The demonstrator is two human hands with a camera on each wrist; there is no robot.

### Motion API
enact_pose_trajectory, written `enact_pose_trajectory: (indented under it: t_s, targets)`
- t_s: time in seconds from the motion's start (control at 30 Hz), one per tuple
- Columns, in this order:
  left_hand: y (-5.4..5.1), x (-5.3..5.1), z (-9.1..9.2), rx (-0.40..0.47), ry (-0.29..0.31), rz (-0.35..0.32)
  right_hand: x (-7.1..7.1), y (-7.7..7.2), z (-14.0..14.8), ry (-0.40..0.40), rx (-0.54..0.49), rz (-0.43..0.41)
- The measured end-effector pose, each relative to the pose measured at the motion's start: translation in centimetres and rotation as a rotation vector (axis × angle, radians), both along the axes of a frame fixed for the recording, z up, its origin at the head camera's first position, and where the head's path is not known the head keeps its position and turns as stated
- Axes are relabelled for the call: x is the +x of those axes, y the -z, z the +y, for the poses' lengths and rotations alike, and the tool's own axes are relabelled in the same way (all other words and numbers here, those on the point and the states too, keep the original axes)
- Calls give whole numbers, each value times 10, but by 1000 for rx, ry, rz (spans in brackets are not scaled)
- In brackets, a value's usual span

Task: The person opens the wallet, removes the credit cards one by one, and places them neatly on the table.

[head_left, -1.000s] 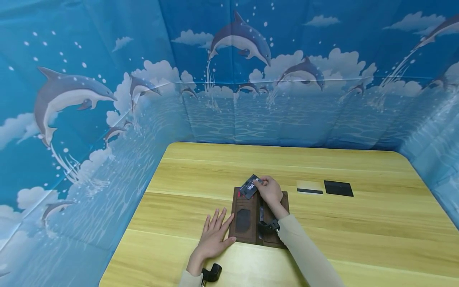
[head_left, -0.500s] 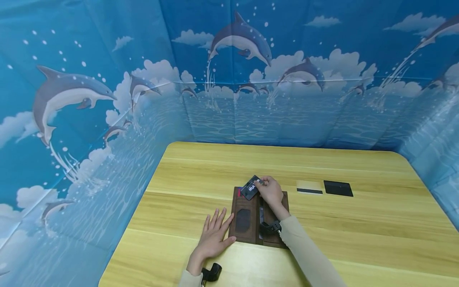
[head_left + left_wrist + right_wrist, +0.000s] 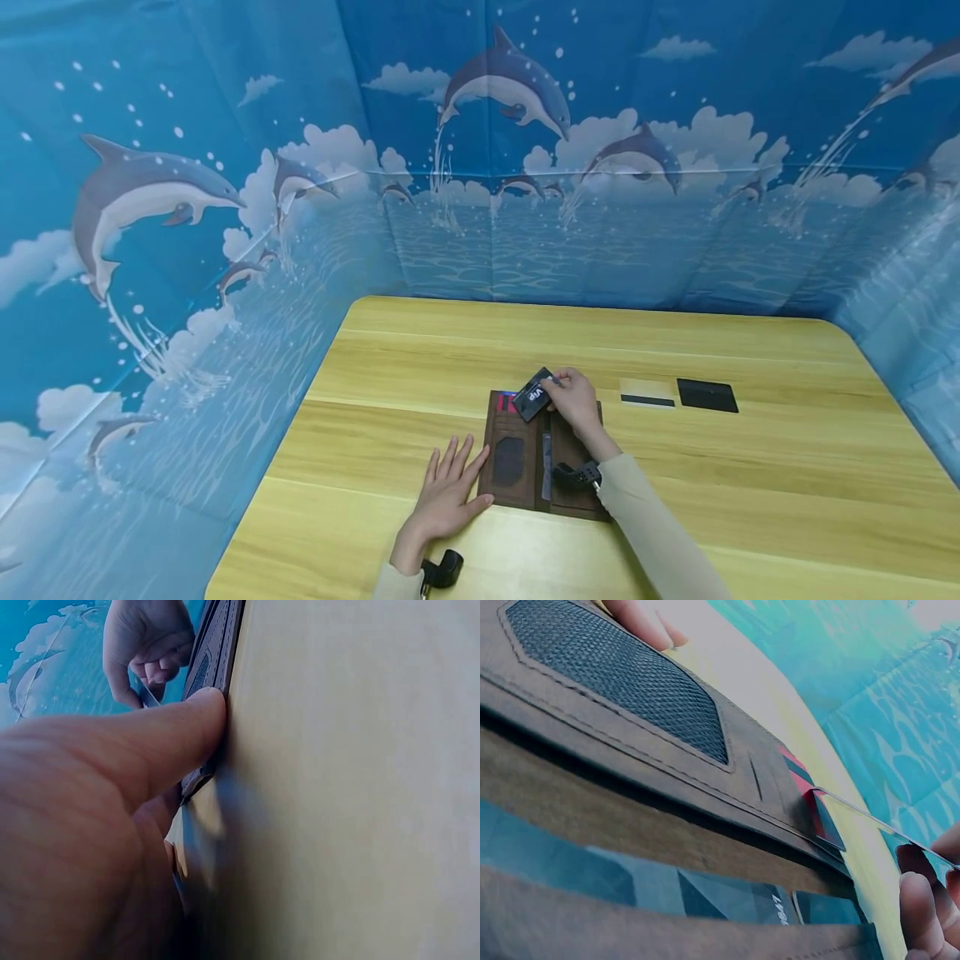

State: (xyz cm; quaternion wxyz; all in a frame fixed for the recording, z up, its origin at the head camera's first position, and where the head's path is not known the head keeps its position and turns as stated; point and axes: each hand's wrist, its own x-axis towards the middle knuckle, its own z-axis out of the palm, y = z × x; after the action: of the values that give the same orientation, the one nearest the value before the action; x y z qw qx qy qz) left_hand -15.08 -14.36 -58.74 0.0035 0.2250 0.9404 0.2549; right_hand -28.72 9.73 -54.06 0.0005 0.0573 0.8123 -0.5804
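Observation:
An open brown wallet lies on the table, with a dark mesh window in its left half. My right hand pinches a black card marked "VIP" between thumb and fingers, above the wallet's upper part. In the right wrist view this card is seen edge-on. A red-and-dark card pokes out of the wallet's upper left slot. More cards show in the middle pocket. My left hand lies with fingers spread along the wallet's left side, its thumb touching the lower edge.
To the right of the wallet lie a pale card with a black stripe and a flat black card-like piece. A blue dolphin-print curtain hangs behind the wooden table. Each wrist bears a small black camera.
My right hand has shifted slightly right with the VIP card, and more of the red card in the slot now shows. The left hand stays put.

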Motion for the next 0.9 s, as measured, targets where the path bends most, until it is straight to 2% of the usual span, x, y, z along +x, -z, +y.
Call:
enact_pose_trajectory:
  t_s: [0.23,0.43,0.9]
  targets:
    - [0,-1,-1,-6,-2,-12,0,-1,12,19,-91,-9]
    - [-2,0,0,-8,-3,-28,2,-5,28,80,-124,-16]
    - [-4,1,1,4,-1,-25,10,-18,74,154,-103,-56]
